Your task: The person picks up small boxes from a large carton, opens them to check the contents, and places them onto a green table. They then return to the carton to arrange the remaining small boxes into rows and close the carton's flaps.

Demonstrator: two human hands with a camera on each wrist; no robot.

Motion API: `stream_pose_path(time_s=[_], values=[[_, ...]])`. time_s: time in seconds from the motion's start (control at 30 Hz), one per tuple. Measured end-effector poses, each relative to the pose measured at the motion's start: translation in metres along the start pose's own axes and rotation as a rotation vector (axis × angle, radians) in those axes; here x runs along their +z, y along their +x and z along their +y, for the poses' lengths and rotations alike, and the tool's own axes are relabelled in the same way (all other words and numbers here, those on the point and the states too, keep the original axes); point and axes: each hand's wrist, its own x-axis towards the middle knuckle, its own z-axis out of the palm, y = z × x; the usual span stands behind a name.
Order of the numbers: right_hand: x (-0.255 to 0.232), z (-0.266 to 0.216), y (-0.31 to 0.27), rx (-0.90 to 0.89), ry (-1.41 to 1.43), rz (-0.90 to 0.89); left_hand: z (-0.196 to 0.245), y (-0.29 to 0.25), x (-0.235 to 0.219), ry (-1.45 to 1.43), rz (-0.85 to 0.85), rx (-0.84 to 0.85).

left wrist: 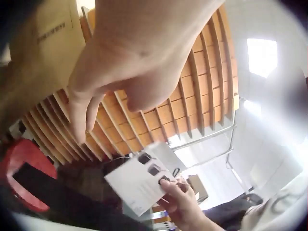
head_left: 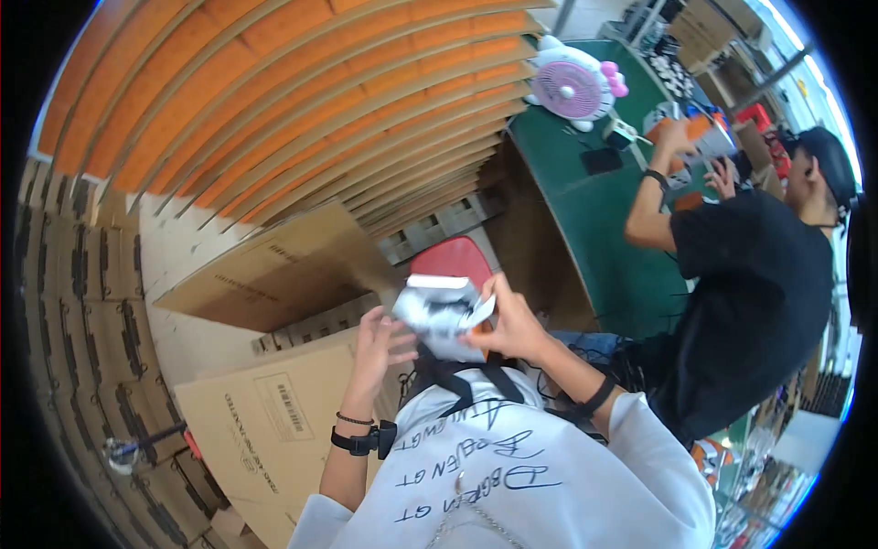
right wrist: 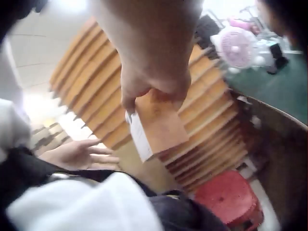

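A small box with white and orange faces [head_left: 439,316] is held in front of the chest by my right hand [head_left: 514,322]. In the right wrist view, thumb and fingers grip one end of the box [right wrist: 163,127], its orange side toward that camera. Its white face [left wrist: 137,185] shows several dark pictures in the left wrist view. Beside the box, my left hand [head_left: 375,343] has its fingers spread and relaxed, with nothing in them. The left wrist view shows this hand [left wrist: 134,72] apart from the box.
A red stool [head_left: 453,259] stands just beyond the hands. Large cardboard cartons [head_left: 274,439] lie to the left, below tall rows of orange boxes with cardboard edges [head_left: 320,101]. At right, a person in black [head_left: 759,284] works at a green table [head_left: 594,247] bearing a pink fan [head_left: 567,90].
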Motion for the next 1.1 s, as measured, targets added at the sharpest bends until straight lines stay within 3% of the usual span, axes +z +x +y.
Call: stream_pose_path(time_s=[0.03,0.07,0.1,0.13,0.17,0.2,0.23,0.27,0.3,0.37,0.43,0.47,0.5,0.53,0.6,0.63,0.67,0.7,0.73,0.8,0.83,0.9,0.93,1.0,1.03,1.1], values=[[-0.007,0.029,0.000,0.055,-0.005,0.192,-0.010,0.009,0.002,0.067,0.003,0.056],[-0.020,0.057,0.004,-0.018,-0.173,0.474,-0.026,0.021,-0.004,0.133,0.018,0.116],[-0.037,0.082,0.004,0.084,-0.229,0.680,-0.055,0.032,-0.022,0.134,0.026,0.115],[-0.056,0.108,0.003,0.212,-0.360,0.858,-0.091,0.040,-0.049,0.229,0.117,0.216],[-0.078,0.140,0.007,0.217,-0.371,1.054,-0.112,0.037,-0.075,0.326,0.242,0.309],[-0.103,0.170,0.011,0.182,-0.575,1.201,-0.119,0.019,-0.095,0.324,0.338,0.295],[-0.116,0.164,0.019,0.386,-0.509,1.327,-0.127,-0.011,-0.117,0.297,0.571,0.258],[-0.138,0.200,0.014,0.547,-0.472,1.365,-0.140,-0.042,-0.135,0.265,0.800,0.217],[-0.167,0.277,0.002,0.692,-0.525,1.412,-0.157,-0.070,-0.154,0.215,1.063,0.214],[-0.178,0.286,-0.010,0.780,-0.611,1.378,-0.288,-0.141,-0.245,0.150,1.386,-0.006],[-0.181,0.286,-0.015,0.909,-0.594,1.402,-0.291,-0.221,-0.200,-0.143,1.764,-0.120],[-0.178,0.278,-0.015,0.995,-0.530,1.442,-0.326,-0.258,-0.193,-0.185,1.853,-0.440],[-0.169,0.292,0.004,0.999,-0.625,1.399,-0.358,-0.287,-0.189,-0.238,1.891,-0.772],[-0.129,0.244,0.032,0.998,-0.578,1.218,-0.378,-0.315,-0.170,-0.299,1.930,-0.797],[-0.039,0.238,0.077,0.220,-0.268,0.482,-0.409,-0.349,-0.131,-0.403,1.820,-1.153],[0.037,0.167,0.094,0.047,-0.373,0.262,-0.444,-0.366,-0.114,-0.454,1.827,-1.163],[0.097,0.118,0.113,0.033,-0.260,-0.081,-0.494,-0.381,-0.101,-0.584,1.777,-1.096],[0.145,0.108,0.129,-0.170,-0.319,-0.391,-0.525,-0.391,-0.092,-0.705,1.725,-1.023],[0.209,0.084,0.139,-0.352,-0.299,-0.505,-0.541,-0.378,-0.098,-0.742,1.715,-1.019],[0.297,0.113,0.151,-0.289,-0.239,-0.672,-0.550,-0.381,-0.085,-0.601,1.765,-1.097],[0.319,0.088,0.153,-0.314,-0.239,-0.699,-0.554,-0.388,-0.081,-0.639,1.779,-1.099],[0.356,0.032,0.143,-0.203,-0.774,-1.027,-0.567,-0.405,-0.071,-0.537,1.776,-1.295],[0.368,0.033,0.137,-0.231,-0.777,-1.052,-0.590,-0.419,-0.062,-0.574,1.790,-1.306],[0.366,0.045,0.130,-0.279,-0.775,-0.887,-0.628,-0.438,-0.047,-0.651,1.638,-1.074],[0.361,0.035,0.119,-0.414,-0.821,-0.777,-0.627,-0.435,-0.041,-0.687,1.638,-1.065],[0.362,0.021,0.117,-0.432,-0.874,-0.785,-0.603,-0.437,-0.038,-0.437,1.649,-1.278]])
